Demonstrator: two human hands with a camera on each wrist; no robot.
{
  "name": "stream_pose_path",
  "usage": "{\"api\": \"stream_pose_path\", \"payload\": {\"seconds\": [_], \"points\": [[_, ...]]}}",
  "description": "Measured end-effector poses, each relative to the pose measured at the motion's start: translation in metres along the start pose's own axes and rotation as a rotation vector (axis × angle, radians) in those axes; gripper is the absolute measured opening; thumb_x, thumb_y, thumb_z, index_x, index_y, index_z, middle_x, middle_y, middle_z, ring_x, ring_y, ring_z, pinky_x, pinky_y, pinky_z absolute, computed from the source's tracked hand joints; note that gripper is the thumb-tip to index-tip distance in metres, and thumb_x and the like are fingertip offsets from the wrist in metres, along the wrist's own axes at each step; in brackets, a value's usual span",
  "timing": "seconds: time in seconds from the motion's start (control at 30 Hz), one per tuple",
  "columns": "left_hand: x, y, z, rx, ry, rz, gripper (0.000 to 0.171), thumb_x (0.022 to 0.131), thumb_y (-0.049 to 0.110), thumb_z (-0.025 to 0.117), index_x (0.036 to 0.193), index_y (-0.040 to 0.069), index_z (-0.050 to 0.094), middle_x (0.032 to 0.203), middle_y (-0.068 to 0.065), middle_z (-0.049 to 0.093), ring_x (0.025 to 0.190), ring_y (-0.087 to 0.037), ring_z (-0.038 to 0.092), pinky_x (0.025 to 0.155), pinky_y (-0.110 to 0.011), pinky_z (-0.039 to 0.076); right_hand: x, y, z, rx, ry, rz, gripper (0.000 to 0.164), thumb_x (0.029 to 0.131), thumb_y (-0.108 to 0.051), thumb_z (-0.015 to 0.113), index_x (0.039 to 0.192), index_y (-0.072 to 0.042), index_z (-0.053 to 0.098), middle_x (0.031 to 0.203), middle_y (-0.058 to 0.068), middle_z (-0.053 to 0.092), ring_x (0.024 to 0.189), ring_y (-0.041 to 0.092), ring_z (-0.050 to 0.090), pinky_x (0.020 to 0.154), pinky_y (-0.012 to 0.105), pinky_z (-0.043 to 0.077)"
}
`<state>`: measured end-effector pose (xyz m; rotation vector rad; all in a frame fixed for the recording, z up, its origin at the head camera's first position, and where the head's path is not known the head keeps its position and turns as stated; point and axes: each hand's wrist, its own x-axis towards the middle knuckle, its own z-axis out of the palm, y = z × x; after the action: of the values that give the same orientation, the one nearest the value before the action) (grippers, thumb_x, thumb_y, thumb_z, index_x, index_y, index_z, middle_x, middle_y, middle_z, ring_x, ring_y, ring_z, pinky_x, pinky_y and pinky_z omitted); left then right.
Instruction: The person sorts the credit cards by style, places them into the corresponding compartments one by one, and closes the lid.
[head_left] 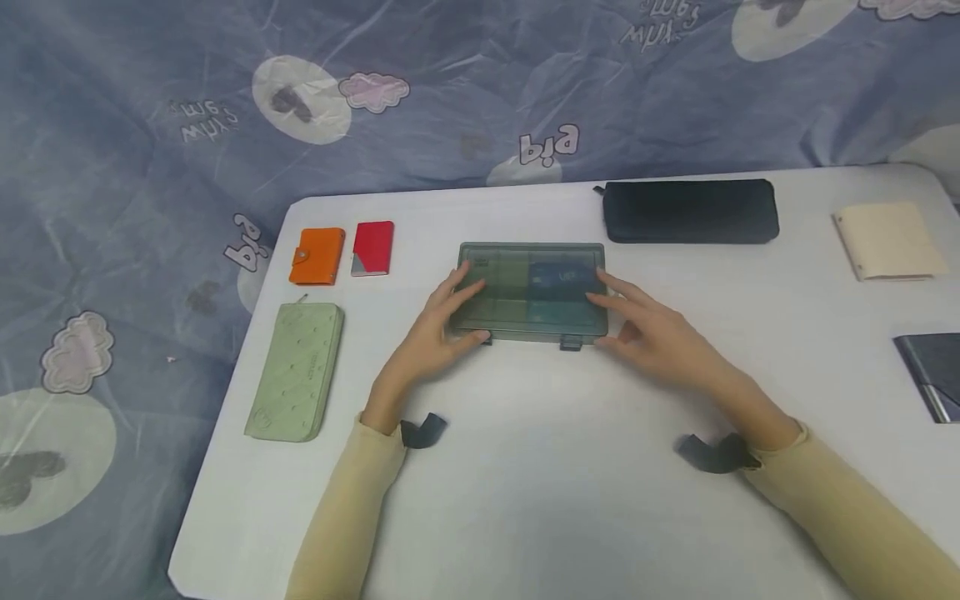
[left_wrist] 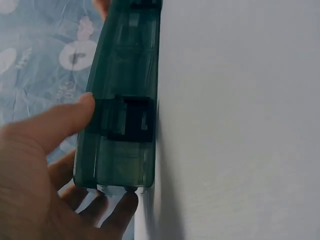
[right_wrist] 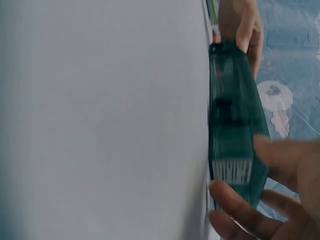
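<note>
A translucent green plastic box with its lid down lies on the white table, latches facing the person. Through the lid shows a dark blue rectangle with pale lettering. My left hand grips the box's left end, thumb beside a dark latch and two fingers over the lid. Around the right end curls my right hand, with fingertips on the lid's edge and the thumb at the front corner. A striped label shows on the box's front near the right thumb.
To the left lie an orange snap holder, a red and grey booklet and a green wallet. A black zip pouch lies behind on the right. Further right are a cream notebook and a dark folder.
</note>
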<state>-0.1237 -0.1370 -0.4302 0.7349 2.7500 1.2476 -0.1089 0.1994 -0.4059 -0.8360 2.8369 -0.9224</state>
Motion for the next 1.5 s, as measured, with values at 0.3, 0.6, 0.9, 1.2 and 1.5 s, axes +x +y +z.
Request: {"api": "stream_pose_path", "payload": {"seconds": [0.3, 0.6, 0.9, 1.2, 1.5], "points": [[-0.010, 0.001, 0.009, 0.038, 0.134, 0.093, 0.042, 0.079, 0.026, 0.074, 0.118, 0.014, 0.064, 0.144, 0.000, 0.040, 0.141, -0.018, 0.020, 0.111, -0.042, 0.023, -0.002, -0.007, 0.012, 0.099, 0.088, -0.222, 0.031, 0.079, 0.001, 0.069, 0.106, -0.014, 0.066, 0.130, 0.006, 0.053, 0.115, 0.023, 0.053, 0.076, 0.018, 0.043], [-0.018, 0.004, 0.005, 0.113, 0.015, 0.083, 0.063, 0.076, 0.007, 0.075, 0.133, 0.021, 0.052, 0.152, 0.002, 0.027, 0.143, -0.016, 0.010, 0.110, -0.043, 0.026, -0.005, -0.006, 0.015, 0.218, -0.037, -0.173, 0.046, 0.083, -0.001, 0.066, 0.127, -0.010, 0.055, 0.146, 0.009, 0.037, 0.104, 0.019, 0.062, 0.076, 0.026, 0.053], [-0.023, 0.014, 0.004, 0.130, -0.024, 0.041, 0.070, 0.075, 0.002, 0.075, 0.136, 0.021, 0.049, 0.157, 0.001, 0.010, 0.143, -0.014, 0.006, 0.099, -0.033, 0.042, -0.012, -0.013, 0.019, 0.164, -0.017, -0.112, 0.059, 0.081, -0.002, 0.068, 0.135, -0.013, 0.048, 0.150, 0.006, 0.031, 0.100, 0.017, 0.064, 0.080, 0.031, 0.052], [-0.020, 0.022, 0.010, -0.041, 0.004, 0.018, 0.066, 0.074, -0.006, 0.073, 0.135, 0.005, 0.048, 0.157, -0.002, 0.009, 0.144, -0.023, 0.000, 0.081, -0.023, 0.051, -0.014, -0.019, 0.022, 0.188, 0.029, -0.093, 0.058, 0.079, 0.004, 0.068, 0.133, -0.009, 0.050, 0.149, 0.009, 0.034, 0.097, 0.020, 0.064, 0.075, 0.032, 0.053], [-0.020, 0.022, 0.014, -0.070, 0.071, -0.002, 0.065, 0.072, -0.012, 0.069, 0.132, 0.005, 0.051, 0.157, -0.003, 0.011, 0.144, -0.019, 0.005, 0.079, -0.021, 0.051, -0.014, -0.029, 0.027, 0.234, 0.122, -0.077, 0.055, 0.075, 0.011, 0.067, 0.127, -0.001, 0.054, 0.145, 0.014, 0.037, 0.091, 0.020, 0.065, 0.075, 0.030, 0.052]]}}
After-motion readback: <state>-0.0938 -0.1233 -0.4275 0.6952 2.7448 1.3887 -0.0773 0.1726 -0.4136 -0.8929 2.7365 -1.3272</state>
